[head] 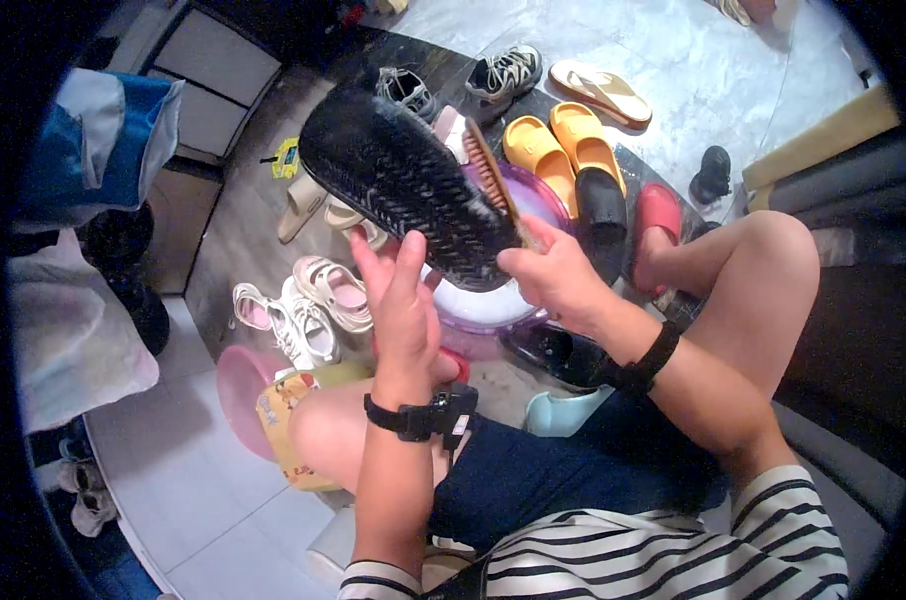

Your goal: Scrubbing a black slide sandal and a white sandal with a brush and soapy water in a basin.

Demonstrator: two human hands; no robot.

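Note:
My left hand (404, 300) holds a black slipper (400, 172) by its near edge, with the patterned sole turned up towards me. Wet streaks of foam show on the tread. In my right hand (558, 274) is a scrubbing brush (492, 176) with a wooden back, gripped by its handle. Its brown bristles face the sole at the slipper's right edge; whether they touch cannot be told. Beneath the slipper stands a translucent purple basin (464, 324) of whitish, sudsy water (483, 296), partly hidden by the slipper and my right hand.
Yellow slides (539, 150), a black slipper (601, 214), a cream flip-flop (603, 94) and sneakers (502, 75) lie beyond the basin. White shoes (310, 322) and a pink basin (247, 405) are at left. A light-blue clog (565, 411) sits near my lap. Cabinets (213, 75) stand at left.

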